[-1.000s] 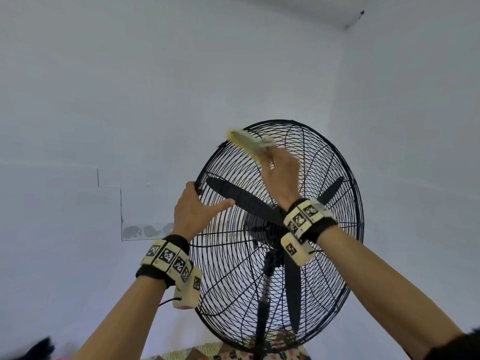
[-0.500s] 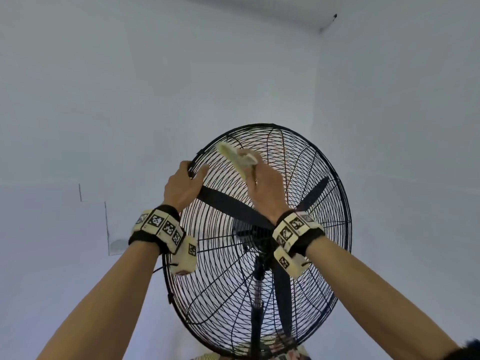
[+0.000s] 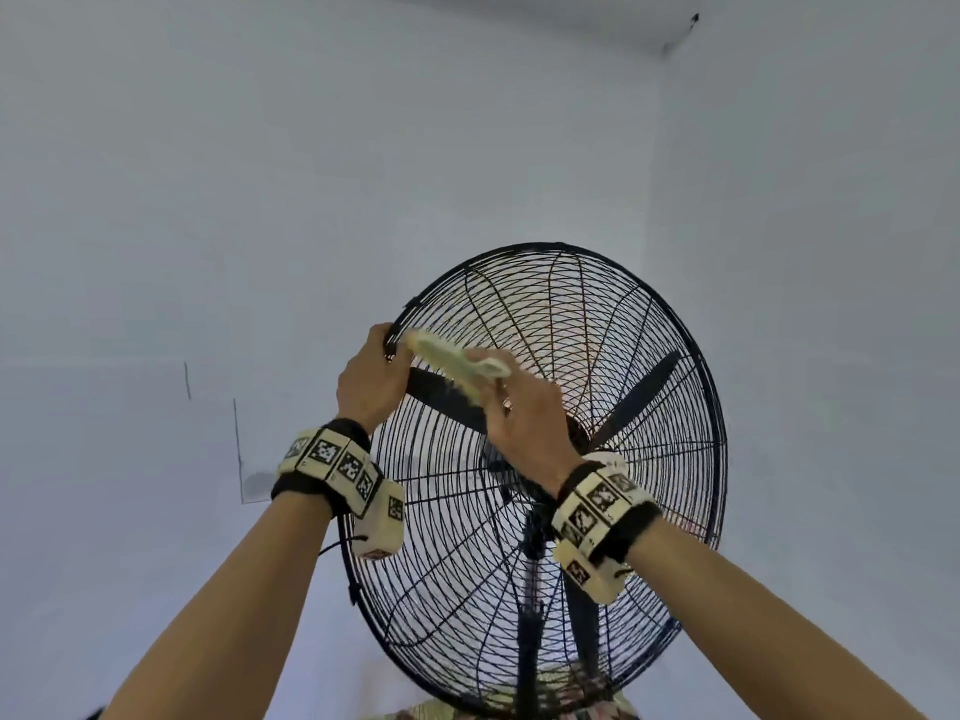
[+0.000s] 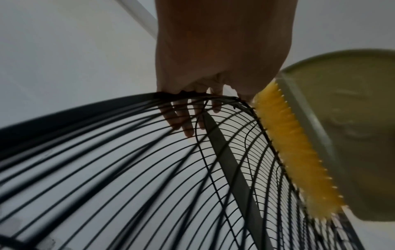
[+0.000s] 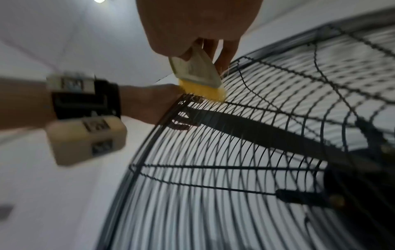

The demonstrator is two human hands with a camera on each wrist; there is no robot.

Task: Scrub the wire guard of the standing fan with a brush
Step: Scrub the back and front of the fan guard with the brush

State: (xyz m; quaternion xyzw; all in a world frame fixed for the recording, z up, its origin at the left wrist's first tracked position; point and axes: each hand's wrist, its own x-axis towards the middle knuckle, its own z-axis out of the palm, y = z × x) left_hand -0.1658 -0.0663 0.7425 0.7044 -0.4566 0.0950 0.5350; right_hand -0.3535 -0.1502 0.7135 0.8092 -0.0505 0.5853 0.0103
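Left hand point(image 3: 371, 379): fingers curled over the wire guard point(image 3: 597, 324) rim, gripping it.
Right hand point(image 3: 524, 413): clasps the brush point(image 3: 454, 358), yellow bristles pressed on the guard wires.

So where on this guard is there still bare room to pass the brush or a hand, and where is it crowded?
Free: the wire guard from its top rim round the right side and down to the stand. Crowded: the upper-left rim, where the left hand grips the edge and the brush in the right hand lies against the wires beside it.
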